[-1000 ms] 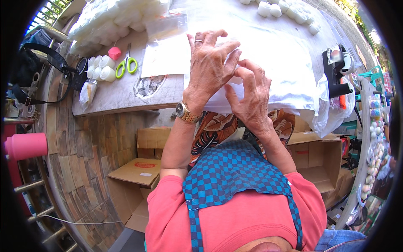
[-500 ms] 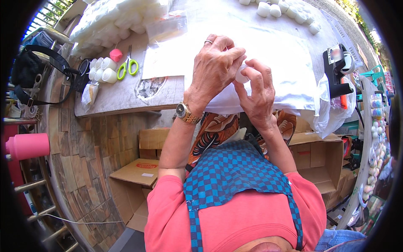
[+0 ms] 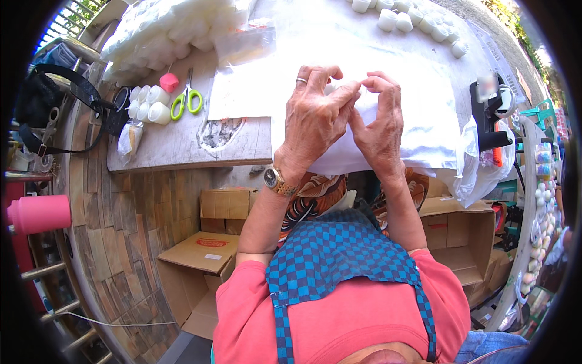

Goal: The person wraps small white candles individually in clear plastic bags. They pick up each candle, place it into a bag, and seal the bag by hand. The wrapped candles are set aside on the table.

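Close together over a white cloth [image 3: 418, 121], both my hands pinch a small whitish, rounded piece [image 3: 331, 88], mostly hidden by the fingers. My left hand [image 3: 316, 118], wearing a ring and a wristwatch, curls its fingers and thumb around the piece's left side. On the other side, my right hand [image 3: 379, 124] bends its fingers and thumb toward it, with the fingertips close to the left thumb. Glare on the cloth washes out the piece's outline.
Several small white candles [image 3: 403, 22] stand at the far right. Green-handled scissors [image 3: 187, 103], white cups [image 3: 159, 113] and a pink piece [image 3: 169, 82] lie left, before bagged white cups [image 3: 176, 30]. A black tape dispenser [image 3: 485, 115] stands right. Cardboard boxes [image 3: 197, 255] sit below.
Both hands have moved slightly down and closer around the piece, which showed more before. The right fingers have risen and straightened somewhat. The view has shifted a little.
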The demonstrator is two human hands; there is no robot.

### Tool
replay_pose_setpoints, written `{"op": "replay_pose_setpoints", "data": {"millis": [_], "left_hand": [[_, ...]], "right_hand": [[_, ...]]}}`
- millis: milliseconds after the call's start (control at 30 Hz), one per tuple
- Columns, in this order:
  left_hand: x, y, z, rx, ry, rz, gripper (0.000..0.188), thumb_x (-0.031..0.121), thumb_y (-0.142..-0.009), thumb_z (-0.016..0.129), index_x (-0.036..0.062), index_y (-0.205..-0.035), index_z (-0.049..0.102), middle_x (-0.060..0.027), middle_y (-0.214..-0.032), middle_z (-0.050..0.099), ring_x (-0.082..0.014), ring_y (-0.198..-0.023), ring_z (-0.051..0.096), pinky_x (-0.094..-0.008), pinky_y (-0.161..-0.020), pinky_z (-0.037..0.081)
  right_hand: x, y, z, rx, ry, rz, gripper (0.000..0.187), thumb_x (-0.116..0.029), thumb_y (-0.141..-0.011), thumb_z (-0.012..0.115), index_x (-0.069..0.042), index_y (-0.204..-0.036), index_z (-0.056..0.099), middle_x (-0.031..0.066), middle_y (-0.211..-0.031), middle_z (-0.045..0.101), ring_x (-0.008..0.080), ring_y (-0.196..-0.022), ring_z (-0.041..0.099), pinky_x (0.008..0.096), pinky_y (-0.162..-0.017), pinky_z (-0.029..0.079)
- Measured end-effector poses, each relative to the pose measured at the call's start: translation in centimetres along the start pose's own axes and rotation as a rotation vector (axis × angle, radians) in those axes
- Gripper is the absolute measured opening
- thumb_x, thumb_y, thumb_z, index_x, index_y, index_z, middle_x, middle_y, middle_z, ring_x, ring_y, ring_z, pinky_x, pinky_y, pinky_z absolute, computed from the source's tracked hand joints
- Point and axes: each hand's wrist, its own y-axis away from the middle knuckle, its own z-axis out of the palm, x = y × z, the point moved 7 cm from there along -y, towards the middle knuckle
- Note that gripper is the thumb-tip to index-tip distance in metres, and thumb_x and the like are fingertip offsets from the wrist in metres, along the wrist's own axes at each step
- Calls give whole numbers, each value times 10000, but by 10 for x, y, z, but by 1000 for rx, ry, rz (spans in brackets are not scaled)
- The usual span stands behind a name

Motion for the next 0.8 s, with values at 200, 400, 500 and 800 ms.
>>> {"op": "replay_pose_setpoints", "data": {"millis": [200,400,500,800], "left_hand": [[2,9,-2,-7,-19,-10,349,92,-739,775,165,-1080,756,-42,-1012,603,-233,-906,554,-360,-761,509],[1,10,3,6,-59,64,347,72,-741,770,155,-1077,756,-44,-1008,601,-235,-910,555,-363,-789,501],[0,12,-3,35,-57,48,338,66,-742,770,139,-1072,756,-44,-997,601,-237,-903,555,-361,-803,499],[-11,31,-12,40,-146,-216,494,109,-781,751,65,-1235,561,-134,-1157,542,-311,-1061,555,-430,-902,487]], "right_hand": [[8,-5,8,-17,132,74,375,-95,-778,717,-85,-1108,541,107,-1057,607,307,-978,611,438,-790,442],[12,-18,16,-102,130,91,282,-77,-760,709,-67,-992,550,106,-917,596,295,-875,619,409,-759,456],[16,-34,12,-398,-109,27,287,-123,-777,722,-62,-1003,557,106,-909,604,264,-840,623,398,-753,481],[150,-161,3,-310,509,85,308,-186,-900,630,-155,-1206,647,107,-1249,638,285,-1099,634,503,-965,476]]}}
